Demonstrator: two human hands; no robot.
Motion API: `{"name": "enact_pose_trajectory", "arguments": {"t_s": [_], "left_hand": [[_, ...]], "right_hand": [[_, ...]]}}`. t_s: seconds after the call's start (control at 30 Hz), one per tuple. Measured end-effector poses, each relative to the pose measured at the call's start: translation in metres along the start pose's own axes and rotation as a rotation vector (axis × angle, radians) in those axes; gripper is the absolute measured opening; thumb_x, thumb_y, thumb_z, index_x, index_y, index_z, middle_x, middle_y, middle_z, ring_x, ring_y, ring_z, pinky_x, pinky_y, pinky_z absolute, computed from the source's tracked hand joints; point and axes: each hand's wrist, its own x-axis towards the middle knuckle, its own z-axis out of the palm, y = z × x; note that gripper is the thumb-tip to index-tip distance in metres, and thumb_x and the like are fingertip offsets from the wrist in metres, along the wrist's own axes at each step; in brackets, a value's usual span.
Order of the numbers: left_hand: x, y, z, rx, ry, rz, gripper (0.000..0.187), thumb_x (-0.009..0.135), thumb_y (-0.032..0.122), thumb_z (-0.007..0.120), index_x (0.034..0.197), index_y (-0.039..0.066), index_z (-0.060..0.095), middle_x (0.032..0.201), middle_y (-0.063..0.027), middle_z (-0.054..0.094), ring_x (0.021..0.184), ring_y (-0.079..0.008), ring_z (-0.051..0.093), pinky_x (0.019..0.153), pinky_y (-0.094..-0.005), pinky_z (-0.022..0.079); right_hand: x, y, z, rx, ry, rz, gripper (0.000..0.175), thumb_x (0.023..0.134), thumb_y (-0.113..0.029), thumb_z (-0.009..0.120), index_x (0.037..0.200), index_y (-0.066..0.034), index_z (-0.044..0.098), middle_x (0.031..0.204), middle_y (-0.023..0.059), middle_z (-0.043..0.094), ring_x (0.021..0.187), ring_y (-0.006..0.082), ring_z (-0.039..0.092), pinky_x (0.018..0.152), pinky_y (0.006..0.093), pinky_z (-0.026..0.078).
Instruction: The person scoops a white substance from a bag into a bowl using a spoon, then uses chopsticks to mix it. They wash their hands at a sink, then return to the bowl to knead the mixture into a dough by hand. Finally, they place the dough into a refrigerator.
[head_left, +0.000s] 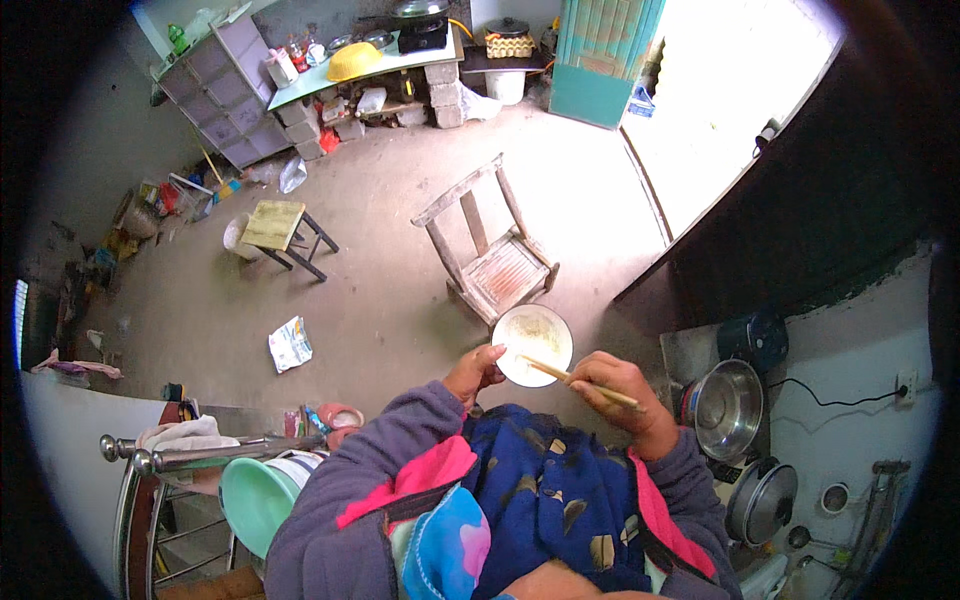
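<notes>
My left hand grips the left rim of a white bowl, its thumb on the edge and its fingers beneath. A pale residue covers part of the bowl's inside; I cannot tell what it is. In my right hand is a pair of wooden chopsticks, their tips inside the bowl near its lower middle. Just beyond the bowl stands a worn wooden chair, partly hidden by it.
A wooden-topped stool and a plastic packet are on the floor at left. Metal railings and a green basin flank my left arm. Metal basins are at right. A counter stands at the far wall.
</notes>
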Motion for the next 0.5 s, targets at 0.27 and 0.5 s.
{"name": "enact_pose_trajectory", "arguments": {"t_s": [0.27, 0.5], "left_hand": [[-0.018, 0.006, 0.018, -0.044, 0.060, 0.076, 0.050, 0.091, 0.044, 0.055, 0.124, 0.006, 0.055, 0.111, -0.0061, 0.066, 0.098, -0.0148, 0.062, 0.090, -0.0310, 0.045], [-0.012, 0.002, 0.018, -0.049, 0.096, -0.055, 0.057, 0.084, 0.052, 0.062, 0.121, 0.009, 0.056, 0.110, -0.0044, 0.064, 0.098, -0.0138, 0.058, 0.089, -0.0314, 0.042]], "right_hand": [[-0.013, 0.012, -0.013, -0.143, 0.089, 0.207, 0.013, 0.092, -0.010, 0.056, 0.085, -0.0017, 0.063, 0.079, 0.0063, 0.059, 0.070, 0.0151, 0.058, 0.064, 0.0282, 0.047], [-0.018, 0.013, 0.022, 0.114, 0.260, 0.355, 0.015, 0.090, -0.010, 0.058, 0.083, 0.0004, 0.065, 0.074, 0.0086, 0.061, 0.066, 0.0161, 0.060, 0.060, 0.0279, 0.046]]}}
